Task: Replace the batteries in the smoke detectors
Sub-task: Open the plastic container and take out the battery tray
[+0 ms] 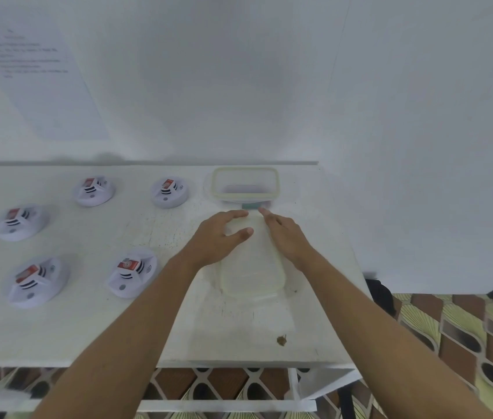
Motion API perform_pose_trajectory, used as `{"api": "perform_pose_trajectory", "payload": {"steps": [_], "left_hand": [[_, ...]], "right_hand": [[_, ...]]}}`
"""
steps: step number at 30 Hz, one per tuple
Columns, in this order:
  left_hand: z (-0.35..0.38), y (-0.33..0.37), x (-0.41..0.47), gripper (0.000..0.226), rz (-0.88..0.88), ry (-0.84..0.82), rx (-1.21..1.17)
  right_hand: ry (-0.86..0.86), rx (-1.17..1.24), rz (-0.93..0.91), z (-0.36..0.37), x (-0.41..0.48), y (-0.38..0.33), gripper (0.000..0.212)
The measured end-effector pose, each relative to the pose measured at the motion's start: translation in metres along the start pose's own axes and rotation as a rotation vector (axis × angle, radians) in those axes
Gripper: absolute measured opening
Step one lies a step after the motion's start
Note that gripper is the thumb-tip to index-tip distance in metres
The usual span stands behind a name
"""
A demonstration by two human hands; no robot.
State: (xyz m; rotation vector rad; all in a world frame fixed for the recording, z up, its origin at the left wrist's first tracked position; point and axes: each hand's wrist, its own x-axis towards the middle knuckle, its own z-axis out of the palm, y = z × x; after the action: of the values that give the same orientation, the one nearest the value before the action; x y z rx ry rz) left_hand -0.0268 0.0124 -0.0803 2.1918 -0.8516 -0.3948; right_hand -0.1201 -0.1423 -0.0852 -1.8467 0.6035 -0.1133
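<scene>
Several white round smoke detectors lie on the white table, each with a red-labelled battery on top; the nearest one is left of my left forearm, another at the back. A translucent lidded plastic box lies in front of me. My left hand rests on its far left corner, fingers spread over the lid. My right hand lies along its right edge with straight fingers. What the box holds is not visible.
An open clear container stands just beyond my fingertips, a teal tab at its near side. A printed sheet hangs on the wall at left. The table's right edge drops to a patterned tile floor.
</scene>
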Motion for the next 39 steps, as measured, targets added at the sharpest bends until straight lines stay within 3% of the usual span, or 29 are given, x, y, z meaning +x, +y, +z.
{"api": "perform_pose_trajectory", "payload": {"steps": [7,11,16,23,31,35,39], "left_hand": [[-0.004,-0.019,-0.011,0.073,-0.242,0.217,0.039],[0.005,-0.018,-0.014,0.077,-0.388,0.252,-0.004],[0.009,-0.017,-0.014,0.068,-0.343,0.183,-0.191],[0.012,-0.024,-0.014,0.060,-0.345,0.189,-0.445],[0.008,-0.022,-0.012,0.069,-0.343,0.206,-0.134],[0.001,-0.016,-0.005,0.059,-0.076,0.226,0.174],[-0.005,-0.011,0.001,0.057,0.062,0.057,0.265]], "right_hand": [[0.069,-0.002,-0.026,-0.014,-0.017,0.011,0.038],[0.099,0.056,-0.027,-0.005,-0.027,0.015,0.041],[0.176,0.080,-0.030,0.009,-0.022,0.017,0.035],[0.158,0.087,-0.024,0.007,-0.020,0.020,0.029],[0.170,0.078,-0.028,0.008,-0.022,0.019,0.027],[0.151,0.040,-0.049,0.005,-0.021,0.018,0.030],[0.186,-0.039,-0.088,0.003,-0.016,0.015,0.038]]}}
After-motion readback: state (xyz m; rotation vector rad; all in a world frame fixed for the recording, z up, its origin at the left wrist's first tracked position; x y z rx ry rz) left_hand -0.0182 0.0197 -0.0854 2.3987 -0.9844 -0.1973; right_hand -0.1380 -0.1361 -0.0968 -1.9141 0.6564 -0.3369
